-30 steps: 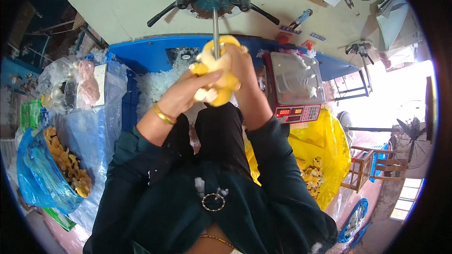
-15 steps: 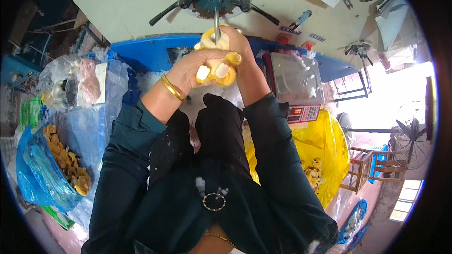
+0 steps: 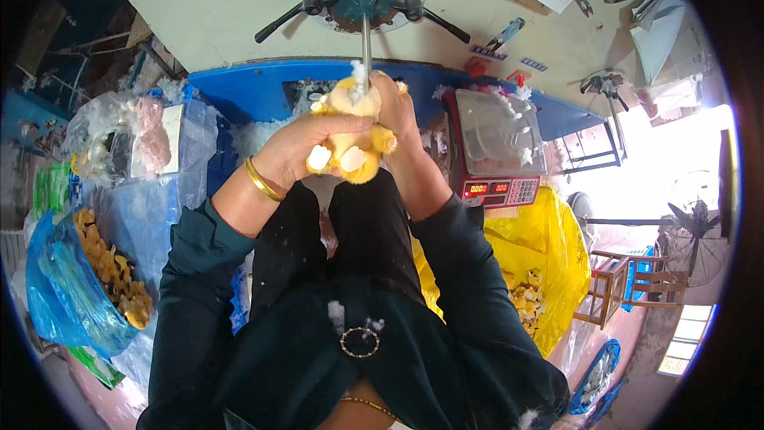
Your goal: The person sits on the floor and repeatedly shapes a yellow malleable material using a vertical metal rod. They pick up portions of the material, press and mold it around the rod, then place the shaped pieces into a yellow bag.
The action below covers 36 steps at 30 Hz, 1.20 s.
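Both my hands are closed around a small yellow plush toy (image 3: 362,143) with pale foot pads. My left hand (image 3: 298,147) grips its left side, thumb laid across the body. My right hand (image 3: 395,111) wraps its upper right side; some of those fingers are hidden. A thin metal filling tube (image 3: 366,41) comes down from the green machine head (image 3: 364,1) to the top of the toy. White stuffing fluff (image 3: 358,80) pokes out there beside the tube. Whether the tube's tip is still inside the toy, I cannot tell.
A red scale (image 3: 497,189) with a clear tray stands to the right. Below it, a yellow bag (image 3: 557,271) holds yellow plush pieces. At left, a blue bag (image 3: 79,302) holds similar pieces. Black handles (image 3: 278,22) stick out from the machine head above the blue trough edge (image 3: 263,80).
The toy and both hands have come down toward me, away from the machine head. More of the tube shows, and white fluff now sticks out at the toy's top.
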Motion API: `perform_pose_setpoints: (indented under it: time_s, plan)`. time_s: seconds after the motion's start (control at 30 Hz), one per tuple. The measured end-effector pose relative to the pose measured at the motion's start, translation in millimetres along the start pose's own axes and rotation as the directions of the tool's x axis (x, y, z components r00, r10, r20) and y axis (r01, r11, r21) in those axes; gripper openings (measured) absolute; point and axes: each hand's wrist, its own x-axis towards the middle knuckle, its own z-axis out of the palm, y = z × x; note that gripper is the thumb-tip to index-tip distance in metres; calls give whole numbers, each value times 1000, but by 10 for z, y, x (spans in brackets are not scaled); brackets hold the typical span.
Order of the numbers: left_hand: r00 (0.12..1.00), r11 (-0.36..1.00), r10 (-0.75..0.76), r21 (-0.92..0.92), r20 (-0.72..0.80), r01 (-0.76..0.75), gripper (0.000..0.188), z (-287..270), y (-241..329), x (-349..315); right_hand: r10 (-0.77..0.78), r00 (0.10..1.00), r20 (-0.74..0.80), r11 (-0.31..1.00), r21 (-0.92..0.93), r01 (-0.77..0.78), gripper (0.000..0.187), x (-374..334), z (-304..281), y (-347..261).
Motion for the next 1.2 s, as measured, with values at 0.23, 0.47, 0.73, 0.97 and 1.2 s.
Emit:
perform_pose_setpoints:
  time_s: [0.23,0.47,0.73,0.97,1.2]
  plan:
    - [1000,980,9,198,-13,-7,42,138,-285,-275,-154,987,38,871,-466,153,32,-34,-898,361]
    - [993,985,-73,150,-88,86,36,-379,-656,-391,-427,652,-626,772,-628,-97,46,264,-3588,-103]
    - [980,991,-39,117,-197,63,26,-463,-943,-446,-651,492,-578,363,-807,-467,62,-503,-3660,-70]
    - [951,978,-70,166,-300,125,25,-640,-1192,-532,-756,615,-225,120,-971,-207,59,-1000,-3822,165]
    - [933,976,-40,185,-357,113,22,-588,-1291,-609,-623,782,14,-93,-994,-56,66,-433,-3519,-486]
